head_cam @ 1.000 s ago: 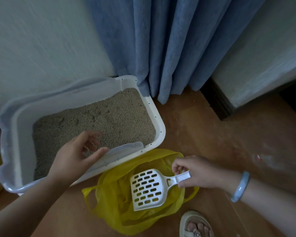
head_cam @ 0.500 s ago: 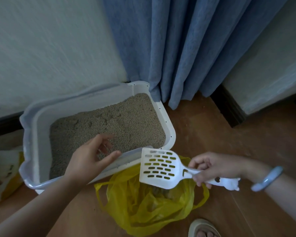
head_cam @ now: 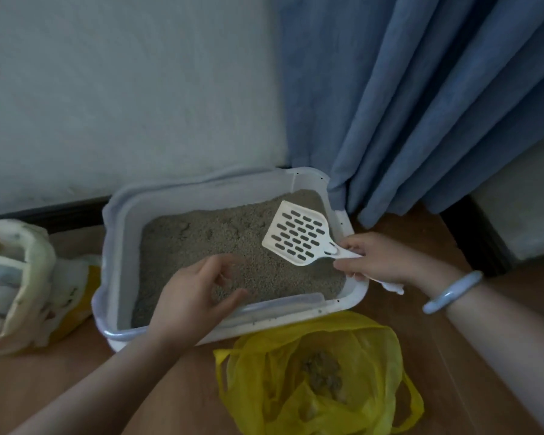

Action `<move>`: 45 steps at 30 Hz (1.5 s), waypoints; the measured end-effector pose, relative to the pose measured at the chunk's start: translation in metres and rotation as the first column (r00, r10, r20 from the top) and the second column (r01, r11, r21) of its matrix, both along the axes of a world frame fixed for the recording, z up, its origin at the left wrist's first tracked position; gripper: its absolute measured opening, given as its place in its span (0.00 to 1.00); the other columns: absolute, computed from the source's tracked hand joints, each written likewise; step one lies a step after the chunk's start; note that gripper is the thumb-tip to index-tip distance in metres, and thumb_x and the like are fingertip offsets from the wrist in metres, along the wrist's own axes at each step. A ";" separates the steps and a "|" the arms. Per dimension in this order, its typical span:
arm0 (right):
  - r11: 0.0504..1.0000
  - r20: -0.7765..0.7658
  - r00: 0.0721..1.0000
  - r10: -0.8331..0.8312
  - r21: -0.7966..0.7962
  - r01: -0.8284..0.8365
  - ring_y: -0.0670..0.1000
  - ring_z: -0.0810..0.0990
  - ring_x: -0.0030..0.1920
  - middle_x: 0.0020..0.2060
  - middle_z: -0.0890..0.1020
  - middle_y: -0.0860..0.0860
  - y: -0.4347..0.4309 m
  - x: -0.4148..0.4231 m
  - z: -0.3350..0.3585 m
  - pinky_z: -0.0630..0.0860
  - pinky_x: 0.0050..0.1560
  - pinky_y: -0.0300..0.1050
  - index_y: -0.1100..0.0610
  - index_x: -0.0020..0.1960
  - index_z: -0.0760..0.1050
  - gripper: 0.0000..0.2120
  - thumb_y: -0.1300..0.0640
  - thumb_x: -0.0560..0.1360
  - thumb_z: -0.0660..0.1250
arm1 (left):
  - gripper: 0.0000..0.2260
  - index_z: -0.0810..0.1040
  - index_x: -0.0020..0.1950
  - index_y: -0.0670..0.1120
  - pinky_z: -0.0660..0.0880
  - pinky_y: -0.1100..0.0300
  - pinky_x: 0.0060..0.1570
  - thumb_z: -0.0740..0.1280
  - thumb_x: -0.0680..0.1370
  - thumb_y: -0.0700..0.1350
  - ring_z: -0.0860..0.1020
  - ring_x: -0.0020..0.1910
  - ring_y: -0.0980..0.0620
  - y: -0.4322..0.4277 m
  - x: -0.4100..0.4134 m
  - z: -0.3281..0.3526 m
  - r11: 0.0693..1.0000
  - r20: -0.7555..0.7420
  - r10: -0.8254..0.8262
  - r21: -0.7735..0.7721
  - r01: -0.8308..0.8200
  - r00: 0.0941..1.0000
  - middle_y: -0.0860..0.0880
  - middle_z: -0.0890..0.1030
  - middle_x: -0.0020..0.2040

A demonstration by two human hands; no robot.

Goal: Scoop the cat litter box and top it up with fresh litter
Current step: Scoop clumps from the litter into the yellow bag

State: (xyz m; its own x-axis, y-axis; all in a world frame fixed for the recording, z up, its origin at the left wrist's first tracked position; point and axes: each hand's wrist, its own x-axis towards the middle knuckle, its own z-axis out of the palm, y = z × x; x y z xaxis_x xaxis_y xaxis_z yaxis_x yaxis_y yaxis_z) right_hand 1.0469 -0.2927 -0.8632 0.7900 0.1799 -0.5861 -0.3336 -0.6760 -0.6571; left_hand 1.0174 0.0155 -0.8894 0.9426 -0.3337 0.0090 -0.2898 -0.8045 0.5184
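A white litter box (head_cam: 113,271) filled with grey-brown litter (head_cam: 201,237) stands on the wooden floor against the wall. My right hand (head_cam: 377,262) grips the handle of a white slotted scoop (head_cam: 299,235), whose blade hangs over the right side of the litter. My left hand (head_cam: 195,293) hovers over the box's near rim with fingers loosely curled and nothing in it. In front of the box lies an open yellow plastic bag (head_cam: 358,346) with clumps (head_cam: 321,368) of litter inside.
An opened white and yellow litter bag (head_cam: 29,277) stands on the floor left of the box. A blue curtain (head_cam: 421,105) hangs behind the box's right corner. A dark baseboard (head_cam: 471,237) and wall corner lie at the right.
My right hand has carried the scoop from over the yellow bag up and over the right side of the litter. My left hand has stayed at the near rim. The view has tilted down.
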 end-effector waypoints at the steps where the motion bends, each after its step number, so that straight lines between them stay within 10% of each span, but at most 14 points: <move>1: 0.995 0.013 0.998 0.057 -0.086 -0.056 0.46 0.79 0.32 0.36 0.83 0.52 0.008 0.006 -0.004 0.73 0.31 0.35 0.56 0.48 0.78 0.06 0.54 0.74 0.70 | 0.23 0.73 0.61 0.53 0.75 0.56 0.39 0.61 0.70 0.64 0.77 0.41 0.58 0.002 0.001 0.000 1.000 0.020 0.004 0.019 -0.005 1.000 0.58 0.77 0.44; 11: 0.670 0.046 0.914 0.403 -0.695 -0.261 0.48 0.71 0.41 0.36 0.70 0.45 0.051 0.052 0.001 0.59 0.28 0.39 0.50 0.45 0.67 0.05 0.50 0.78 0.59 | 0.22 0.74 0.60 0.48 0.65 0.50 0.57 0.61 0.72 0.60 0.77 0.51 0.44 0.042 0.014 0.008 0.927 0.267 0.058 0.343 -0.151 0.962 0.48 0.80 0.49; 17: 0.546 -0.011 0.889 0.457 -0.786 -0.290 0.53 0.77 0.54 0.57 0.78 0.53 0.076 0.077 -0.012 0.66 0.37 0.41 0.53 0.59 0.74 0.12 0.54 0.78 0.59 | 0.29 0.70 0.66 0.45 0.59 0.45 0.67 0.62 0.70 0.61 0.70 0.62 0.42 0.078 0.021 0.016 0.845 0.292 0.252 0.398 -0.356 0.923 0.44 0.75 0.60; 27: 0.590 0.057 0.818 0.573 -0.722 -0.363 0.54 0.78 0.50 0.51 0.79 0.53 0.134 0.111 -0.040 0.69 0.42 0.44 0.53 0.54 0.76 0.09 0.53 0.76 0.63 | 0.39 0.58 0.74 0.46 0.75 0.49 0.53 0.73 0.69 0.57 0.70 0.67 0.43 0.091 0.018 0.002 0.849 0.100 0.469 0.221 -0.480 0.877 0.45 0.63 0.74; 45: 0.761 0.248 0.777 0.578 -0.506 -0.405 0.55 0.79 0.49 0.47 0.81 0.51 0.206 0.122 -0.074 0.73 0.45 0.46 0.50 0.52 0.77 0.10 0.47 0.73 0.67 | 0.39 0.59 0.73 0.48 0.63 0.63 0.60 0.72 0.68 0.58 0.66 0.70 0.52 0.095 0.019 -0.003 0.869 0.111 0.477 0.093 -0.487 0.872 0.49 0.66 0.73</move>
State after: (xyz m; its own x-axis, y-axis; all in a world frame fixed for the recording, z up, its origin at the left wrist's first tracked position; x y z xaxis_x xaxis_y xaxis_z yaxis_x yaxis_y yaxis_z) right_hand 1.1689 -0.0866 -0.9377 0.8235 0.4223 -0.3787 0.3313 -0.9000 -0.2832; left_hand 1.0365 0.1104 -0.8927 0.9839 0.1586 0.0822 0.1122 -0.9069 0.4062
